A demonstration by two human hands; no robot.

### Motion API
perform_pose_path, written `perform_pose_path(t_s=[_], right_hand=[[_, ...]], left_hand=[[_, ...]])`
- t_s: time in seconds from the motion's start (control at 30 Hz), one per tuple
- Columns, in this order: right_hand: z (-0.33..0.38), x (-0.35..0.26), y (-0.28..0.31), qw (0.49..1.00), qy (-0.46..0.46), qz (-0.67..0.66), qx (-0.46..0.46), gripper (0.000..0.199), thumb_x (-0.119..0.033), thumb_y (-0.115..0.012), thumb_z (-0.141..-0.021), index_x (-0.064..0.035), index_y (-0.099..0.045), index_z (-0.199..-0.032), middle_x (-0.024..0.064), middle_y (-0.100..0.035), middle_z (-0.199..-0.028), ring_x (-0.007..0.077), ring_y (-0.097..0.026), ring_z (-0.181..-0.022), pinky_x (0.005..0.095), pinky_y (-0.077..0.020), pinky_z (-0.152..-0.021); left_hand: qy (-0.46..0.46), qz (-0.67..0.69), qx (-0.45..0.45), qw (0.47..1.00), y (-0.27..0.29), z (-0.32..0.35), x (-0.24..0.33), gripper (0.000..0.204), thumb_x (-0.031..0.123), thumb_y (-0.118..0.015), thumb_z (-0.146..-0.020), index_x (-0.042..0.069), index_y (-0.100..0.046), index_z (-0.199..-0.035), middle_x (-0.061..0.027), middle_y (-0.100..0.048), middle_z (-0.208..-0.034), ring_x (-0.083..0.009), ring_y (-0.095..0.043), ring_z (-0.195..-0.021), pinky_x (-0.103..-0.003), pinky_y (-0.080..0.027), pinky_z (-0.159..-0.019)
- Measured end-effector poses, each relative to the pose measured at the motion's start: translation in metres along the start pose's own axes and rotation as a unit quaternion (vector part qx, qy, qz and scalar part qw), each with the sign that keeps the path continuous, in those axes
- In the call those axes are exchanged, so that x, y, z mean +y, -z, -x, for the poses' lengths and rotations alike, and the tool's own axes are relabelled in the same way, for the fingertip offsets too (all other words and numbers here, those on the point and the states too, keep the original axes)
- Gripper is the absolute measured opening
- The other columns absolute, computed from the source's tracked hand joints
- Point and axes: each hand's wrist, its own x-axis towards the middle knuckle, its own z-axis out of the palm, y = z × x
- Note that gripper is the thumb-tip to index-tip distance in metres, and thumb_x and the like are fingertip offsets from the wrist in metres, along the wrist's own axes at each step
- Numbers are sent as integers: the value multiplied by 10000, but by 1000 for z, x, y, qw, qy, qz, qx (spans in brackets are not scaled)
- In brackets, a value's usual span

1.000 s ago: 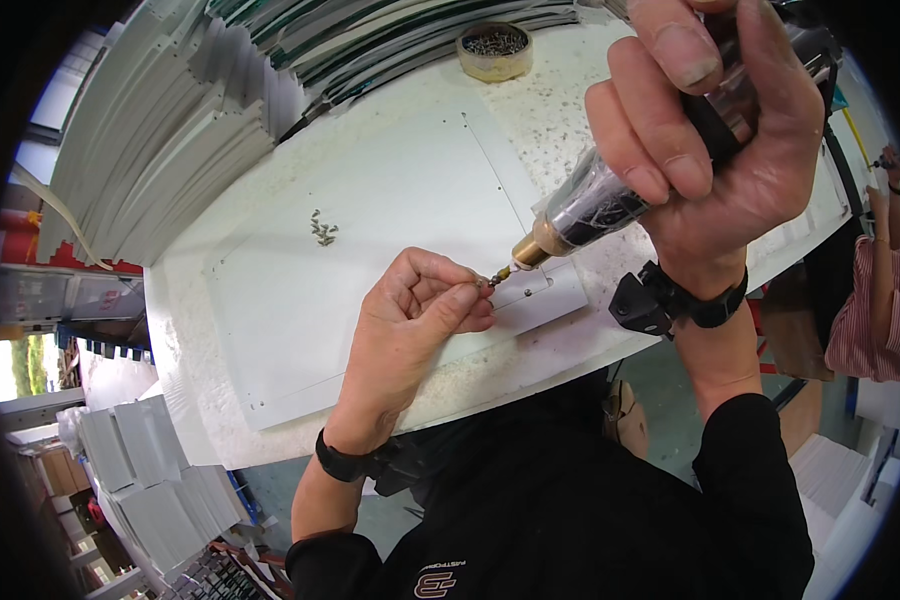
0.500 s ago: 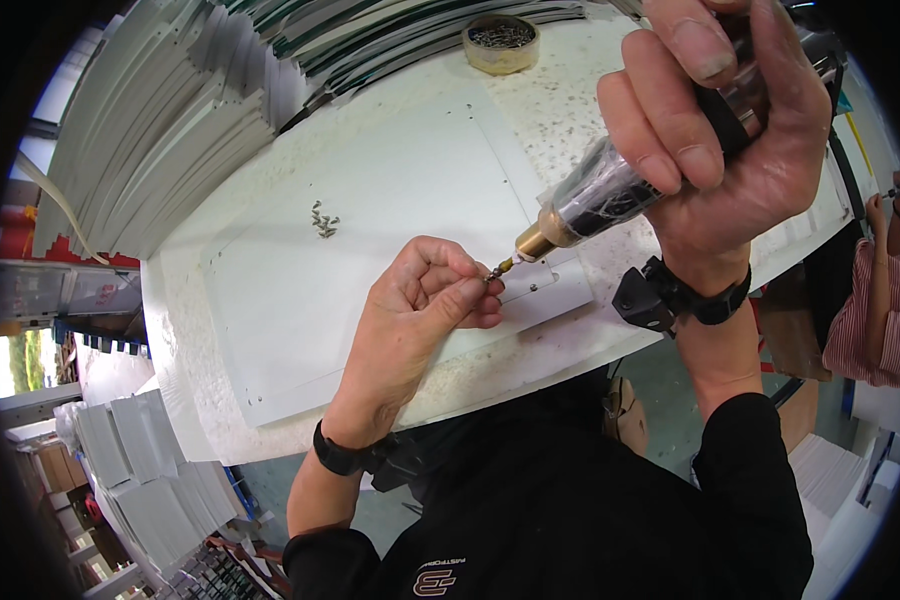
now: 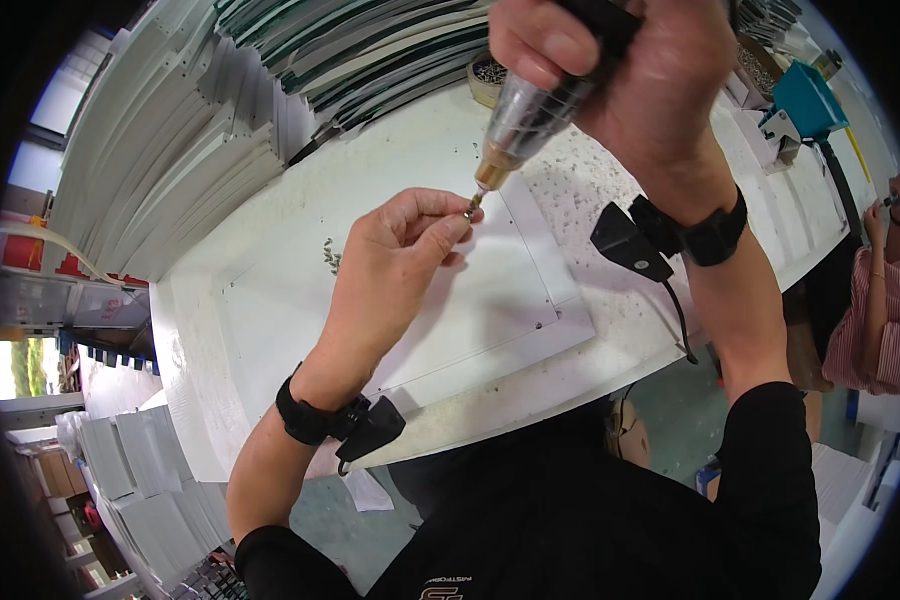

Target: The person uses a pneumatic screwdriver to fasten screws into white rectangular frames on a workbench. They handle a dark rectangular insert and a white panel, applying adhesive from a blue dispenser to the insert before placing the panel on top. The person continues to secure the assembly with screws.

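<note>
My right hand point(image 3: 660, 85) is wrapped round a power screwdriver point(image 3: 530, 118) with a clear-wrapped body and a brass-coloured nose. Its bit points down and toward me. At the bit's tip, thumb and fingers of my left hand point(image 3: 385, 255) pinch a small metal screw point(image 3: 468, 214). Both hands are over a flat white panel point(image 3: 450, 325) with small holes along its edges. A little heap of screws point(image 3: 331, 257) lies on the panel, partly hidden behind my left hand. One screw point(image 3: 539, 325) sits near the panel's right front corner.
Stacked white sheet parts point(image 3: 180, 150) and dark-edged strips point(image 3: 360, 60) line the back of the white table point(image 3: 200, 400). Behind the screwdriver stands a round tub of screws point(image 3: 484, 85). A teal scoop point(image 3: 810, 100) is at far right, where another person point(image 3: 875, 320) works.
Both hands, with the screwdriver and screw, have moved away from me toward the panel's far side. The panel's near right corner is more exposed, and the view has shifted slightly.
</note>
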Motion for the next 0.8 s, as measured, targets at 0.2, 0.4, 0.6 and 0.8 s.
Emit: perform_pose_path(t_s=[0.2,0.4,0.6,0.8], right_hand=[[-33,33,9,987,64,138,-46,277,-287,-640,-1016,-50,-614,-874,36,-622,-734,53,-528,-473,228,-420,-413],[-40,60,20,985,52,154,-65,193,-247,-643,-1012,-81,-663,-915,5,-642,-696,34,-522,-471,215,-439,-416],[-45,71,32,979,49,186,-70,195,-247,-641,-1012,-86,-652,-902,-8,-630,-685,38,-520,-468,222,-443,-415],[-46,74,32,979,34,186,-75,247,-272,-645,-1008,-96,-631,-835,-19,-601,-646,42,-524,-466,222,-434,-416]], left_hand=[[-113,-204,45,971,16,-50,-10,278,95,-614,-969,-7,-704,-1212,-135,-671,-1309,-227,-676,-960,-353,-539,-894],[-140,-217,46,965,15,-74,-25,257,49,-567,-956,-51,-714,-1143,-183,-644,-1330,-307,-674,-1052,-377,-528,-945],[-99,-215,19,971,16,-78,-24,236,45,-572,-980,-35,-692,-1166,-123,-590,-1359,-215,-626,-1141,-349,-479,-1018],[-130,-311,20,941,11,-67,-22,295,76,-578,-988,-50,-642,-1247,-179,-568,-1405,-316,-558,-1267,-407,-442,-1086]])
